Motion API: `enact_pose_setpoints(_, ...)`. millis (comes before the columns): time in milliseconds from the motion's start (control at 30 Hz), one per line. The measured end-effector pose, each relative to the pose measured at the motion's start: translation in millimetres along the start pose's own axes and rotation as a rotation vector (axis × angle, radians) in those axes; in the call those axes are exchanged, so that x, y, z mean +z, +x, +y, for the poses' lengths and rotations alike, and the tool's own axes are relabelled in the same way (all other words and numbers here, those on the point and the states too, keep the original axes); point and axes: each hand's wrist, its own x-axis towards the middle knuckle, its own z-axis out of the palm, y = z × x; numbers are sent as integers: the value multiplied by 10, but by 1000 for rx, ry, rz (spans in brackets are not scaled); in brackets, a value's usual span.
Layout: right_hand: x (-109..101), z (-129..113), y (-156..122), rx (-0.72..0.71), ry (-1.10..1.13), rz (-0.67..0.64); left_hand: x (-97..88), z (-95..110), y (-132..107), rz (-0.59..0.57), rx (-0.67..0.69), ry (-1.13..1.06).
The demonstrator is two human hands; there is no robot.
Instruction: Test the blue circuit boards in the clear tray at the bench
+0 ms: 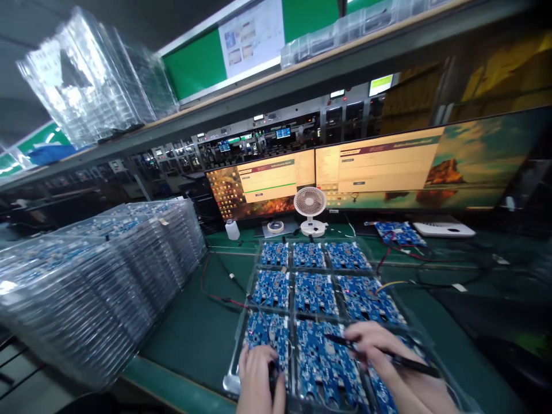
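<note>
A clear plastic tray [236,368] holds several blue circuit boards [316,293] in rows on the green bench in front of me. My left hand [259,376] is at the front left circuit board [267,330], its fingers curled. Something dark shows between its thumb and fingers, too hidden to name. In my right hand [383,359] is a slim black pen-like tool [416,365], gripped by thumb and fingers. Its dark tip points left, over the front middle circuit board [325,359]; whether it touches cannot be made out. A red and black wire [230,300] runs to the tray's left side.
A tall stack of clear trays with boards [129,276] stands at the left. Behind the tray are a white fan [309,202], a small white bottle [232,230], a tape roll [275,226] and two monitors [267,184]. Another board [399,233] with wires lies back right.
</note>
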Motion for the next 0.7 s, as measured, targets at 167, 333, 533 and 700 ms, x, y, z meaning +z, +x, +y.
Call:
enact_pose_setpoints(167, 579, -129, 276, 14, 153, -131, 218, -152, -15, 209, 134, 299)
enact_pose_setpoints(333, 955, 19, 428, 36, 150, -214, 258, -171, -49, 182, 151, 368)
enact_pose_setpoints(533, 1242, 263, 442, 126, 129, -254, 210, -147, -30, 139, 115, 366)
enact_pose_setpoints(700, 1280, 337, 370, 143, 110, -264, 145, -117, -7, 114, 167, 408)
